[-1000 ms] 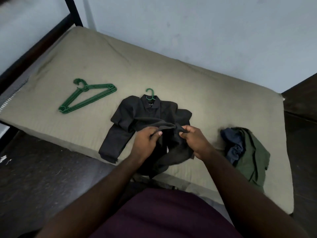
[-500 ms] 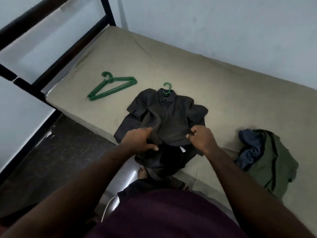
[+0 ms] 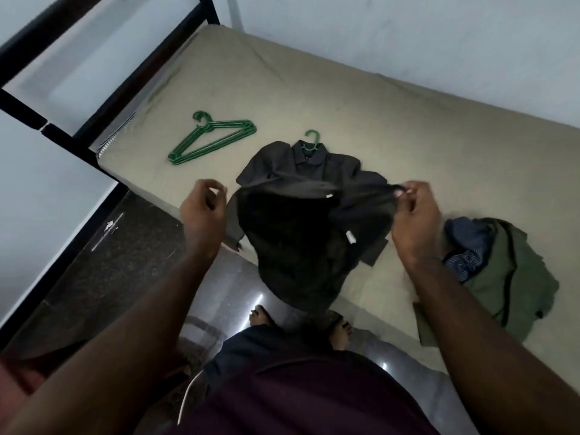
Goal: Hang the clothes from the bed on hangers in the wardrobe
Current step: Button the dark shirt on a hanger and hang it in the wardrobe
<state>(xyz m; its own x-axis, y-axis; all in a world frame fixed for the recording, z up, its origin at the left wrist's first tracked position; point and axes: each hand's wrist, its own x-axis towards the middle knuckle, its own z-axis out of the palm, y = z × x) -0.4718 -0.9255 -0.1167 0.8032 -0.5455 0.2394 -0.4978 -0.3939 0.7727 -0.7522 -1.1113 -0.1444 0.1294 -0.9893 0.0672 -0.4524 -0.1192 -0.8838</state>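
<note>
Two bare feet (image 3: 260,315) stand on the glossy dark floor (image 3: 125,262) at the near edge of the bed (image 3: 376,114), seen just past a maroon top (image 3: 298,397) at the bottom of the view. The right hand (image 3: 414,211) is raised over that edge. Its grip is closed in a pinch of thumb and fingertips on the upper hem of a black garment (image 3: 292,240), which hangs down in front of the bed with a small white tag showing on its right side. The left hand (image 3: 204,208) is held at about the same height, just beside the garment's other end, with its fingers loosely curled. Whether its grip has any of the cloth cannot be told. Behind the hanging garment a dark grey shirt (image 3: 314,164) lies flat on the bed, and the hook of a green hanger (image 3: 312,141) sticks out of its collar on the far side. To the right, near the bed's edge, lies a crumpled olive green garment (image 3: 518,287) with a blue one (image 3: 464,240) bunched against its left side. Farther off to the left, apart from the shirt, a stack of green hangers (image 3: 213,136) lies on the sheet. A black bed frame (image 3: 103,105) runs along the left end, and a pale wall (image 3: 408,32) rises behind the bed.
</note>
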